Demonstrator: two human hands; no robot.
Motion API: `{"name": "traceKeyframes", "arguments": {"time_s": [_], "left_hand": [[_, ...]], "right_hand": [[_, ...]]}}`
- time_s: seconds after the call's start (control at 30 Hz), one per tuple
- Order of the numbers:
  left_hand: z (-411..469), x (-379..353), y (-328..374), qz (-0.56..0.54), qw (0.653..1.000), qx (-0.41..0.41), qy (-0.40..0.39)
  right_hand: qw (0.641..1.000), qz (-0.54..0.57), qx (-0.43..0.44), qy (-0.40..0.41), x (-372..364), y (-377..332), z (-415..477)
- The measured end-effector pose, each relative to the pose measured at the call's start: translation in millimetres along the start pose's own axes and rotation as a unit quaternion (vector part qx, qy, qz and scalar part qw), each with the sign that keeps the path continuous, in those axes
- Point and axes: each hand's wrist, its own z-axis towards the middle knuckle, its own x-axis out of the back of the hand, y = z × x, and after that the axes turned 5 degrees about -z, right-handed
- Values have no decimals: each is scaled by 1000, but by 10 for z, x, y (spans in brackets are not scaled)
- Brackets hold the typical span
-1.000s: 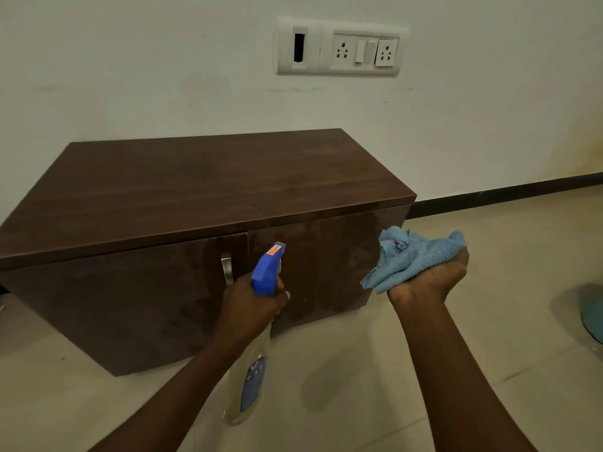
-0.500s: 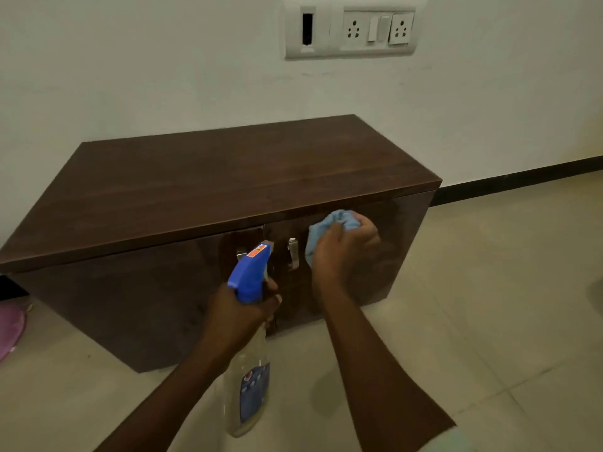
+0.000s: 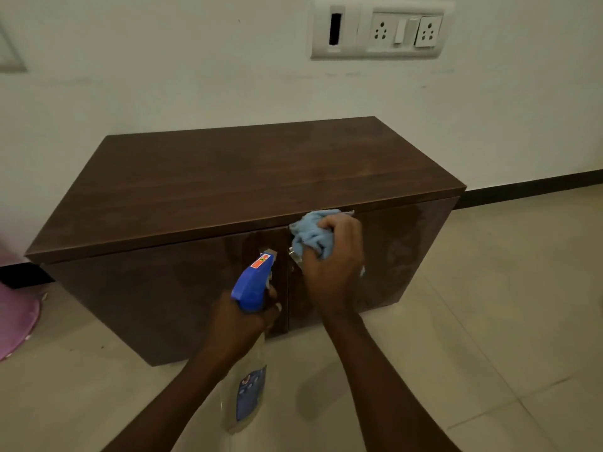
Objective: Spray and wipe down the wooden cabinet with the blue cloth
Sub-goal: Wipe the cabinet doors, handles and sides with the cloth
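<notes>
A low dark wooden cabinet (image 3: 228,177) with two glossy doors stands on the floor against the white wall. My right hand (image 3: 336,265) grips the bunched blue cloth (image 3: 310,234) and presses it on the upper left corner of the right door, just under the top's front edge, covering the door handle. My left hand (image 3: 241,321) holds a clear spray bottle (image 3: 251,380) by its neck, in front of the gap between the doors. Its blue trigger head (image 3: 253,282) points up and toward the cabinet.
A white socket and switch plate (image 3: 381,29) is on the wall above the cabinet. A dark skirting strip (image 3: 535,185) runs along the wall's foot. A pink object (image 3: 14,324) lies on the tiled floor at the left edge.
My right hand swung the cloth from open air at the right onto the right door, then slid it up and left to the door's top corner. The bottle stayed in my left hand.
</notes>
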Motion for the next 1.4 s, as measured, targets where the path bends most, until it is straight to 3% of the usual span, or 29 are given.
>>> {"name": "traceKeyframes", "arguments": {"time_s": [0.1, 0.23, 0.27, 0.43, 0.57, 0.83, 1.07, 1.17, 1.27, 1.4], "left_hand": [[36, -8, -35, -11, 1000, 9, -3], [50, 10, -93, -24, 1000, 0, -11], [51, 4, -97, -22, 1000, -1, -6], [94, -28, -80, -18, 999, 12, 24], [127, 28, -115, -36, 999, 2, 21], [131, 44, -204, -32, 999, 2, 8], [152, -88, -172, -28, 999, -17, -7], [138, -94, -172, -37, 999, -26, -27], [107, -77, -199, -18, 999, -31, -29], [149, -70, -245, 23, 1000, -15, -4]], "right_hand": [[998, -30, 23, -43, 19, -4, 22], [983, 47, -170, 58, 263, 104, 87], [980, 60, -182, 57, 290, 85, 21], [994, 7, -4, -111, 131, -47, -541], [989, 6, -27, -143, 3, 41, -446], [998, 28, -54, 10, 17, -1, -164], [997, 19, -53, -48, -83, 176, -466], [993, 18, -96, -65, -80, 285, -566], [992, 28, -117, -33, -85, 228, -539], [997, 32, -69, 22, -110, 53, -279]]}}
